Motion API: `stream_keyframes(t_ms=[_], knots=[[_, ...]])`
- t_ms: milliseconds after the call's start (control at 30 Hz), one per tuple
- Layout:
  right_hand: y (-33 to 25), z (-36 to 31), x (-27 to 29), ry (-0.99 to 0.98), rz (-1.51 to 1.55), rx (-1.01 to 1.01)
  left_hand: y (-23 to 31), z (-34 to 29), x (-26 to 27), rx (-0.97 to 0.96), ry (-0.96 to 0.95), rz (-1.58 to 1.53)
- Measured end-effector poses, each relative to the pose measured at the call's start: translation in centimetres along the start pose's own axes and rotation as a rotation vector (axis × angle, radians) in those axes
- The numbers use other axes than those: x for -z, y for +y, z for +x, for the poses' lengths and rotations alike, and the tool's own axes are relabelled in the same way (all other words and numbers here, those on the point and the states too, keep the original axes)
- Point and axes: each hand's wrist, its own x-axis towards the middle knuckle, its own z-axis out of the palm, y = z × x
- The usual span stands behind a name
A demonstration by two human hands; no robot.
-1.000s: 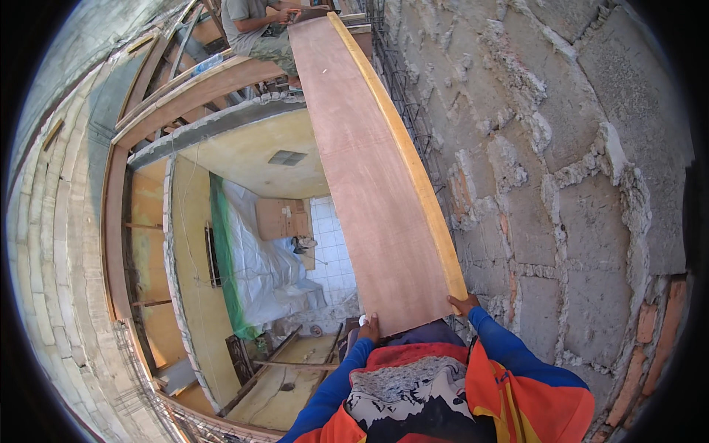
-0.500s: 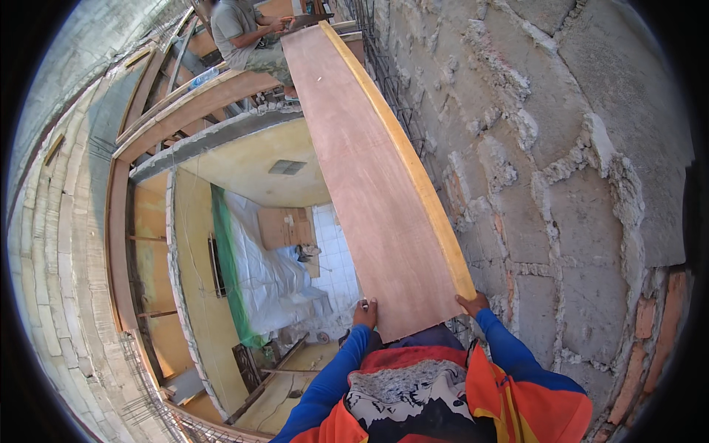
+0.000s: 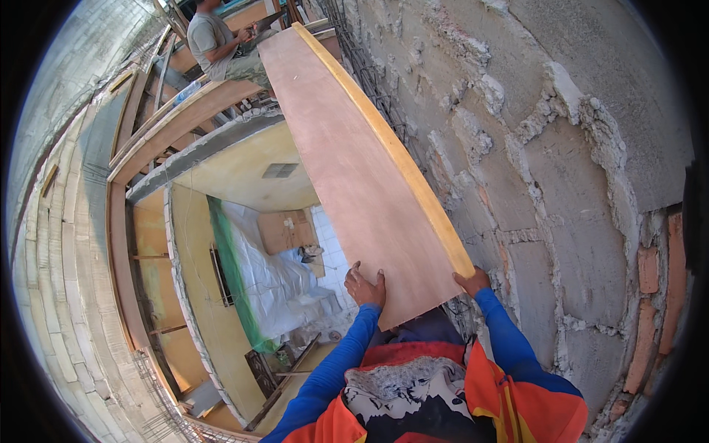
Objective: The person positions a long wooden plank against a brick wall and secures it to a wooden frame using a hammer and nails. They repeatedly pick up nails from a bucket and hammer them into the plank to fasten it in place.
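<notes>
A: What is the right hand (image 3: 473, 282) doing at the plywood panel (image 3: 354, 177)?

B: It is gripping the panel's near right corner, its thumb lying over the yellow batten (image 3: 384, 136) that is running along the panel's right edge; the other fingers are mostly passing out of sight.

A: And the left hand (image 3: 365, 289)?

B: It is standing with fingers spread and slightly bent at the panel's left edge, toward the near end, its thumb overlapping the face. Whether it is touching the wood cannot be made out.

A: How is the panel lying?

B: It is stretching from before the person's waist to its far end, where a co-worker (image 3: 210, 40) is sitting just left, holding a dark-bladed tool (image 3: 267, 22).

A: And farther out?

B: Right of the panel, a rough block wall (image 3: 546, 273) is rising. Left of and below it, a cardboard piece (image 3: 279, 232), a whitish plastic sheet (image 3: 273, 288) and a tiled floor (image 3: 329, 238) are showing.
</notes>
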Motion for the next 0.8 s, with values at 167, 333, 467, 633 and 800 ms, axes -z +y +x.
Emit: stream_keyframes(t_ms=[167, 333, 467, 633, 800], knots=[[-0.6, -0.6, -1.0, 0.013, 0.029, -0.022, 7.3, 2.2, -4.3, 0.122, -0.557, -0.417], [-1.8, -2.3, -1.7, 0.012, 0.02, -0.141, 14.0, 4.3, -9.5, 0.125, -0.586, -0.258], [-2.6, -3.3, -2.1, 0.006, 0.007, -0.17, 17.0, 5.9, -11.3, 0.305, -0.634, -0.028], [-3.0, -3.5, -2.1, -0.015, 0.0, -0.176, 18.3, 5.4, -10.8, 0.344, -0.619, 0.05], [-3.2, -3.5, -3.2, -0.031, 0.001, -0.183, 17.5, 5.6, -10.8, 0.322, -0.557, 0.106]])
